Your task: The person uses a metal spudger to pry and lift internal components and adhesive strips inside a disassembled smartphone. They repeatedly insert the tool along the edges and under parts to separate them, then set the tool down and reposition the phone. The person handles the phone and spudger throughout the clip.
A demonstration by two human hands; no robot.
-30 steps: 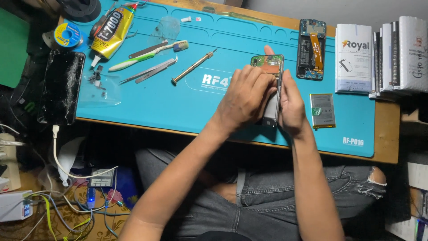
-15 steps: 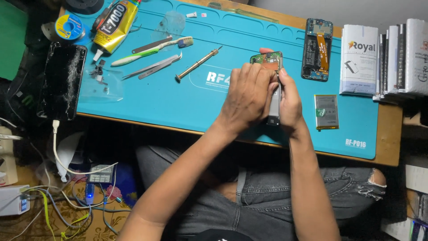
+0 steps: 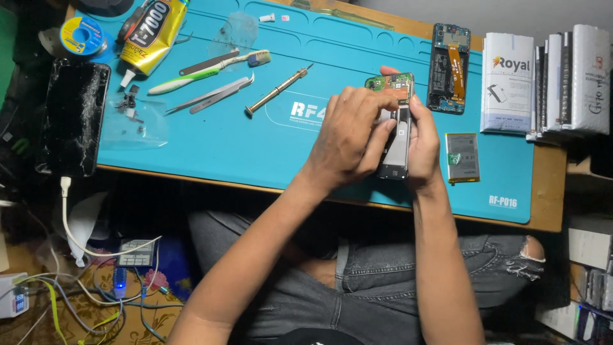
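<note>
Centrally: opened phone — long axis running toward the person — both hands gripping it, left hand overlapping, right hand alongside, above the worktop.

We hold a dismantled smartphone body, a slim dark rectangular frame with its back cover off, lifted just above the teal silicone work mat near its front edge. It runs lengthwise away from us, its lower end pointing at our lap. At its far end sits a small green circuit board with metal shields and an orange patch. Below the board a pale grey inner panel shows. Much of the body's left side is hidden under our fingers.
</note>
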